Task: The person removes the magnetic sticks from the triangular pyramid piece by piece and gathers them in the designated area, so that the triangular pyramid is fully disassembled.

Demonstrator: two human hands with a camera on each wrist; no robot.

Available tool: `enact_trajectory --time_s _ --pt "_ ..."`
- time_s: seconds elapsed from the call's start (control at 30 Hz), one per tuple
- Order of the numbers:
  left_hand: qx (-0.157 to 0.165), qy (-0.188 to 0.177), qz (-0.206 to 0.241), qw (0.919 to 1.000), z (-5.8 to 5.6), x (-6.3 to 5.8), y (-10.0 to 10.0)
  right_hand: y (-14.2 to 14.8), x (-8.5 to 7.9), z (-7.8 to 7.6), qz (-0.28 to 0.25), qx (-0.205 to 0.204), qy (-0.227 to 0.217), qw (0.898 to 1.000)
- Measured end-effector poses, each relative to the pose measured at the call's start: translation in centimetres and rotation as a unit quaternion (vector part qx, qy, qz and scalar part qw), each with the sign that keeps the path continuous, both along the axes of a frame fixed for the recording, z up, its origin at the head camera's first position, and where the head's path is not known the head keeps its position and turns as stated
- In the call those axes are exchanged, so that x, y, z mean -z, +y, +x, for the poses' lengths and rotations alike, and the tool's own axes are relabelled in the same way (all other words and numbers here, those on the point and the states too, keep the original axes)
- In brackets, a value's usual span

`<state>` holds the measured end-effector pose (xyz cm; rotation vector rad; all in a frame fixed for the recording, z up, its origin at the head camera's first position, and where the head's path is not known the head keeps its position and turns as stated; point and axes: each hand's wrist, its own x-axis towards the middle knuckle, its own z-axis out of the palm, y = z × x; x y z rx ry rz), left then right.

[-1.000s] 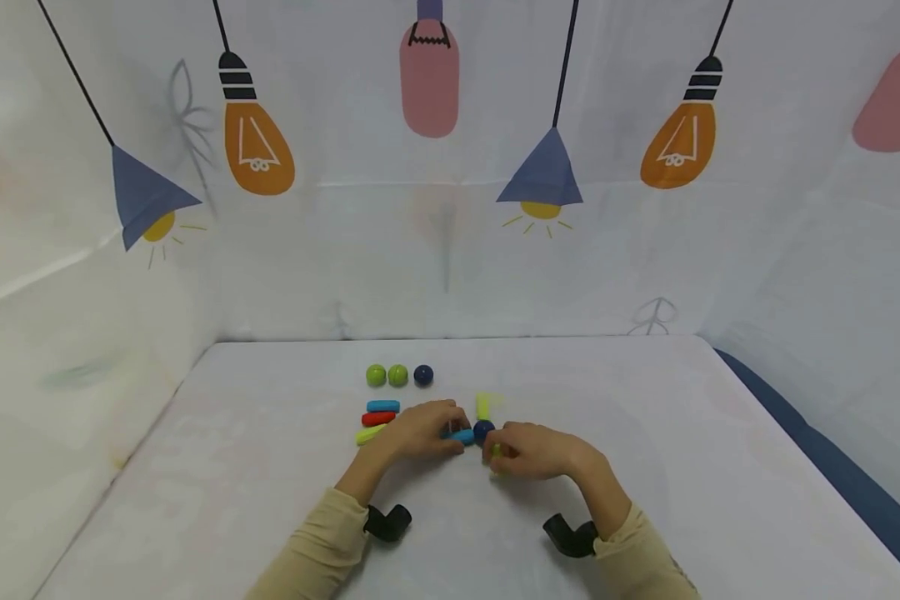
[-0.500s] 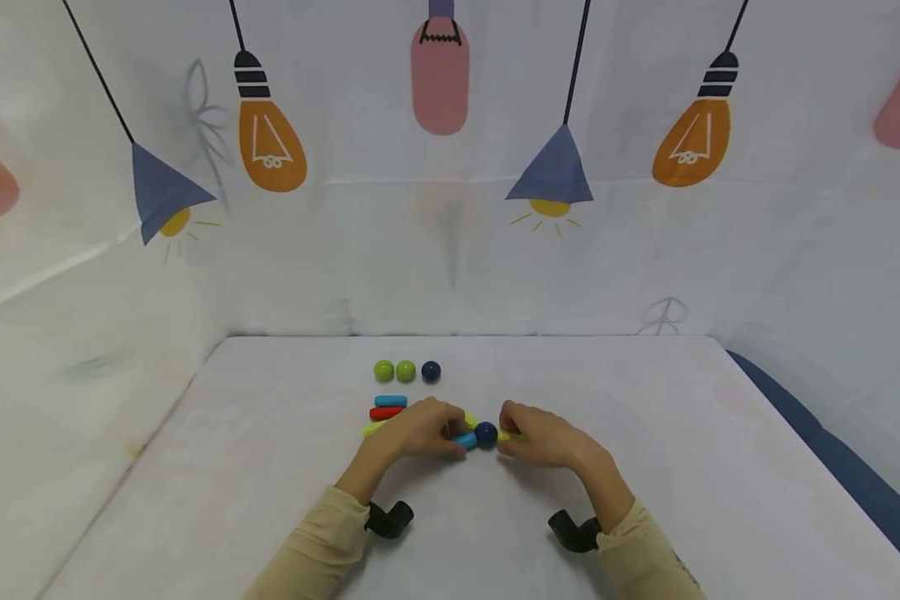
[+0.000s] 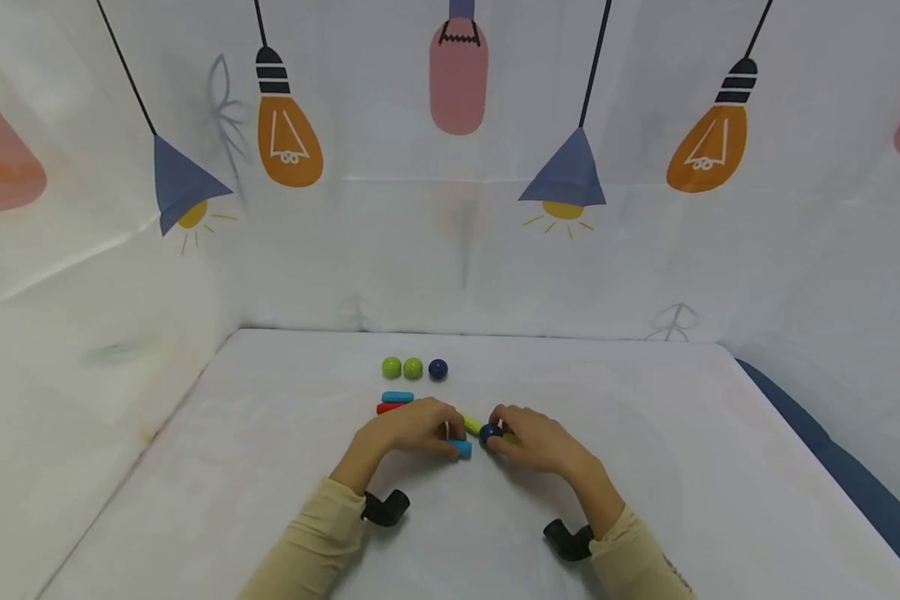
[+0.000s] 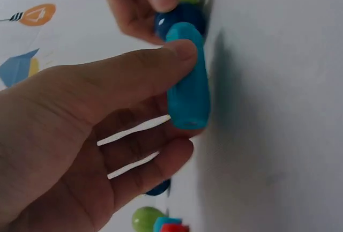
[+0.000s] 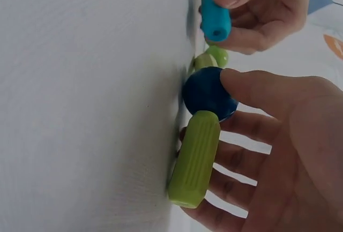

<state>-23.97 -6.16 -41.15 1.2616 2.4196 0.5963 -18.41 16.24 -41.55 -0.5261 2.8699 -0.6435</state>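
My left hand [image 3: 412, 427] pinches a light-blue stick [image 4: 188, 95] between thumb and fingers, low over the table. The stick's end stands apart from a dark-blue ball [image 5: 206, 95]. That ball is gripped by my right hand [image 3: 543, 443], its thumb on one side and fingers on the other. One yellow-green ribbed stick [image 5: 195, 159] joins the ball and runs under my right palm. Another yellow-green stick [image 3: 471, 425] reaches from the ball's opposite side toward the back left, partly hidden behind my left hand.
Two green balls [image 3: 402, 367] and a dark-blue ball [image 3: 438, 370] sit in a row farther back on the white table [image 3: 300, 433]. A blue stick [image 3: 397, 397] and a red stick [image 3: 392, 408] lie left of centre, the red one partly covered by my left hand.
The ball with its yellow-green sticks has turned. My right hand has shifted its grip from a yellow-green stick to the ball. The light-blue stick has come away from the ball.
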Motion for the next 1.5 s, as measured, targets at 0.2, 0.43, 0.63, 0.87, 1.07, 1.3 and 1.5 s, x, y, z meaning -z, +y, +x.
enact_trajectory --time_s 0.2,0.43,0.63,0.87,1.07,1.3,1.5 --pt "-0.035 -0.015 -0.018 0.9991 -0.2 -1.5 -2.2 0.1 0.1 -0.2 -0.003 0.012 -0.018 1.000" --pt "-0.104 -0.060 -0.054 0.9913 -0.3 -3.2 -5.7 0.2 -0.4 0.2 -0.009 -0.005 -0.024 1.000" --pt "-0.156 -0.056 -0.059 0.9844 -0.5 -3.5 -7.3 0.5 -0.5 0.3 -0.006 -0.025 -0.023 0.999" --pt "-0.189 -0.056 -0.081 0.9769 -0.6 -3.1 -7.0 1.1 -0.8 0.4 -0.001 -0.061 -0.039 0.997" --pt "-0.148 -0.018 -0.048 0.9877 -0.4 -2.5 -5.5 1.4 -0.7 0.4 -0.010 -0.074 -0.049 0.996" --pt "-0.014 0.040 -0.018 0.9990 1.0 -0.9 0.1 1.0 -0.8 0.5 -0.022 -0.112 -0.039 0.993" --pt "0.010 0.018 -0.048 0.9986 1.6 -0.3 1.4 0.6 -0.7 0.7 -0.016 -0.123 -0.025 0.992"
